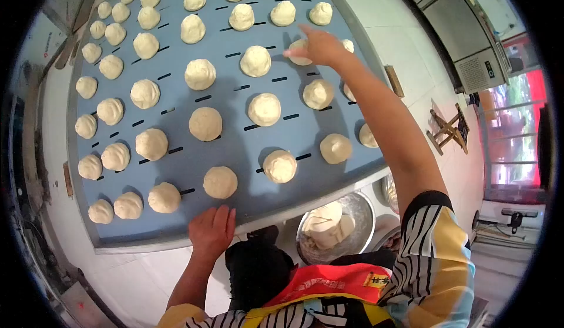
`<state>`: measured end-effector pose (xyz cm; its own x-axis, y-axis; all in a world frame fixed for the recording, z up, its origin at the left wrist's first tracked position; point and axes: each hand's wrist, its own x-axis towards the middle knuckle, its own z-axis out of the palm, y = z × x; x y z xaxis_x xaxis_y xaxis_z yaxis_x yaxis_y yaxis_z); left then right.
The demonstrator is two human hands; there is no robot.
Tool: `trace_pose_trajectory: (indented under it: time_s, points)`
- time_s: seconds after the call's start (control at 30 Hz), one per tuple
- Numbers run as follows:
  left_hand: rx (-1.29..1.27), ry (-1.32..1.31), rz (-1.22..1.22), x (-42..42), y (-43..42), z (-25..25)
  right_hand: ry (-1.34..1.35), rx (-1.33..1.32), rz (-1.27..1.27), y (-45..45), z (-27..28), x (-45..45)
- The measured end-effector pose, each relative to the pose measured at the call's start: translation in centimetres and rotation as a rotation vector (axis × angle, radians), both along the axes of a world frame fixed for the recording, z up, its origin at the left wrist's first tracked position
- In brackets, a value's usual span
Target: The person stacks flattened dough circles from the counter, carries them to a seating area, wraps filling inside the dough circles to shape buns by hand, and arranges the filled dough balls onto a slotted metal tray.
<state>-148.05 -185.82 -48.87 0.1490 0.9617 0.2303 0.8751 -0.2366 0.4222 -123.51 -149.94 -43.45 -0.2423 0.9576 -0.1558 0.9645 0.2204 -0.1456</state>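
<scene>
Rows of pale dough buns (200, 74) sit apart from each other on a large blue slotted tray (235, 113). Over the tray's right part reaches my right hand (323, 46). Its index finger is stretched out and its thumb is apart, holding nothing; the thumb overlaps a bun (301, 56), and I cannot tell whether it touches. At the near rim (258, 219) is my left hand (211, 232), its fingers together and bent over the edge, close below another bun (220, 182). My right forearm partly hides the buns along the right side.
Below the near edge stands a metal bowl (365, 234) with a mass of dough (329, 225) in it. On the floor to the right is a small folding stool (449, 129). A metal appliance (477, 69) stands at the upper right.
</scene>
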Motion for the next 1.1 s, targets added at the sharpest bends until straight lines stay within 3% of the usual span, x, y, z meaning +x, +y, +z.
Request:
trace_pose_trajectory:
  time_s: [0.1,0.23,0.33,0.43,0.5,0.57,0.73,0.83,0.93,1.03,1.1]
  points:
    - [-0.077,0.067,0.020,0.2,-0.4,-0.5,0.365,0.276,-0.010,-3.0,3.3,3.2]
    - [-0.006,0.092,0.019,0.2,-0.5,-0.8,0.884,0.036,-0.174,-13.8,7.9,8.8]
    - [0.041,0.137,0.011,0.3,-0.4,-0.7,1.059,-0.236,-0.334,-25.7,6.9,12.2]
    - [0.053,0.165,0.026,0.4,-0.5,-1.2,1.305,-0.610,-0.419,-37.1,1.7,14.5]
    - [0.054,0.188,0.022,0.5,-0.3,-1.0,1.071,-0.763,-0.503,-43.2,-0.7,14.0]
    - [0.131,0.152,-0.002,0.8,-0.5,-0.6,0.891,-0.848,-0.345,-47.3,-2.7,13.5]
    - [0.153,0.190,0.004,1.2,-0.5,-0.4,0.880,-0.829,-0.352,-53.6,-6.5,12.8]
    - [0.177,0.203,-0.005,1.6,-0.6,-0.3,0.548,-0.590,-0.080,-55.1,-6.6,13.1]
    - [0.164,0.236,-0.018,1.6,-0.3,-0.3,0.489,-0.633,-0.040,-55.1,-4.6,12.9]
    - [0.123,0.210,-0.015,1.8,-0.4,-0.1,0.769,-0.650,-0.038,-55.4,-5.2,14.5]
    - [0.111,0.225,-0.028,1.5,-0.4,-0.5,0.696,-0.828,-0.151,-55.2,-5.6,15.3]
